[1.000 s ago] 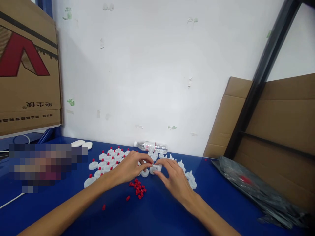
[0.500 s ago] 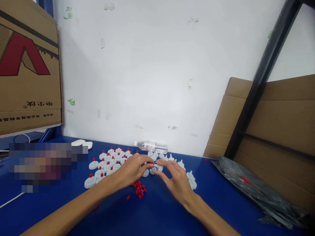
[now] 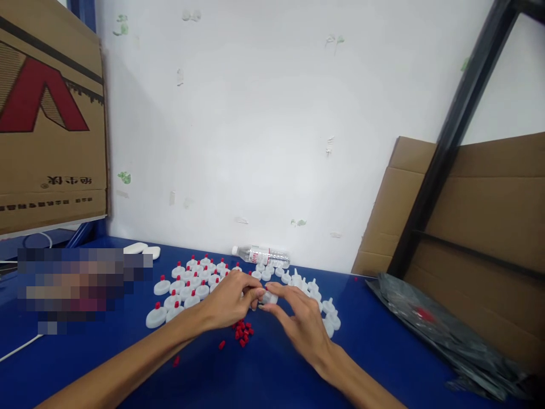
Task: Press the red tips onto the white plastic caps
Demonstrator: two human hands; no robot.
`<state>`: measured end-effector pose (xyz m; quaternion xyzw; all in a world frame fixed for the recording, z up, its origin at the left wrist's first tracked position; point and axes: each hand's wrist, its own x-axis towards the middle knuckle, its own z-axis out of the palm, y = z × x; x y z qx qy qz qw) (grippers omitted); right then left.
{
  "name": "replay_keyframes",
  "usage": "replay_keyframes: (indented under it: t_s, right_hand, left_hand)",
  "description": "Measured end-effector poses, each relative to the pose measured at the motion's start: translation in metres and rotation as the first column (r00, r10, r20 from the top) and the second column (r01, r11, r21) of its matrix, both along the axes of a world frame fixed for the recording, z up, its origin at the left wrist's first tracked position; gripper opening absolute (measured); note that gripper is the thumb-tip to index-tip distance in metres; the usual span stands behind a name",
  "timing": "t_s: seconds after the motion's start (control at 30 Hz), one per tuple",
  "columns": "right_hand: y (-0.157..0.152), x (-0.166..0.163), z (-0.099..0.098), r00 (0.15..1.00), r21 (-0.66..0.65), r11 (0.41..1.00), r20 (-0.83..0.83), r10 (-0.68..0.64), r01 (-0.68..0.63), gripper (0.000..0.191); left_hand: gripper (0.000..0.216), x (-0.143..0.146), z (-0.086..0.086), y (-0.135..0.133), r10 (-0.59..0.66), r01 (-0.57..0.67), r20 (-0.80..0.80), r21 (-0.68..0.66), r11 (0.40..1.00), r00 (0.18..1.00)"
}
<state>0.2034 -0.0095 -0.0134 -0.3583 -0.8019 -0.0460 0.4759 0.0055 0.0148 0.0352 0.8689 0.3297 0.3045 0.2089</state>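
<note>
My right hand (image 3: 300, 315) holds a white nozzle lid (image 3: 270, 297) between thumb and fingers, tilted sideways above the blue table. My left hand (image 3: 232, 298) is closed in a pinch at the lid's nozzle end, on a small red cap that its fingertips mostly hide. Below the hands lies a loose pile of red caps (image 3: 242, 332). To the left stand several white lids with red caps on their nozzles (image 3: 186, 291). Behind and right of my hands are several white lids with bare nozzles (image 3: 314, 286).
A clear plastic bottle (image 3: 261, 255) lies by the white wall. Grey plastic bags (image 3: 443, 329) and cardboard (image 3: 481, 244) are at the right. On the left are a big printed carton (image 3: 51, 153), white oval objects (image 3: 151, 251), a white cable (image 3: 21, 347) and a blurred patch.
Both hands have come slightly lower and nearer with the white lid, which has turned between the fingers. The red cap, seen at the fingertips before, is now mostly covered.
</note>
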Motion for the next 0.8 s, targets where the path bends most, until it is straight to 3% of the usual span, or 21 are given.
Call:
replay_keyframes:
  t_s: [0.13, 0.23, 0.37, 0.47, 0.6, 0.7, 0.8]
  right_hand:
    - [-0.002, -0.003, 0.006, 1.0, -0.032, 0.999, -0.017, 0.003, -0.004, 0.029]
    - [-0.006, -0.003, 0.014, 0.995, -0.071, 0.997, 0.1, -0.004, 0.011, 0.042]
    - [-0.003, 0.005, 0.022, 0.977, -0.051, 0.993, 0.195, -0.091, 0.102, 0.034]
    - [0.007, 0.017, 0.023, 0.941, -0.019, 0.969, 0.243, -0.235, 0.247, 0.028]
    - [0.02, 0.033, 0.013, 0.833, -0.033, 0.894, 0.378, -0.404, 0.448, 0.037]
    - [0.025, 0.039, 0.001, 0.772, -0.028, 0.855, 0.446, -0.453, 0.518, 0.041]
    - [0.027, 0.039, -0.005, 0.766, -0.051, 0.86, 0.483, -0.424, 0.508, 0.04]
  left_hand:
    - [0.036, -0.001, 0.003, 0.001, 0.055, -0.053, -0.018, 0.094, 0.994, 0.998]
    - [0.038, -0.005, 0.007, 0.004, 0.119, -0.108, -0.045, 0.194, 0.975, 0.992]
    - [0.036, -0.025, 0.019, 0.014, 0.197, -0.139, -0.271, 0.219, 0.966, 0.942]
    - [0.038, -0.046, 0.028, 0.021, 0.214, -0.206, -0.469, 0.07, 0.976, 0.857]
    - [0.039, -0.06, 0.032, 0.022, 0.226, -0.322, -0.625, -0.044, 0.946, 0.748]
    - [0.041, -0.063, 0.037, 0.018, 0.192, -0.349, -0.627, -0.135, 0.928, 0.755]
    - [0.049, -0.071, 0.046, 0.014, 0.05, -0.336, -0.62, -0.354, 0.873, 0.783]
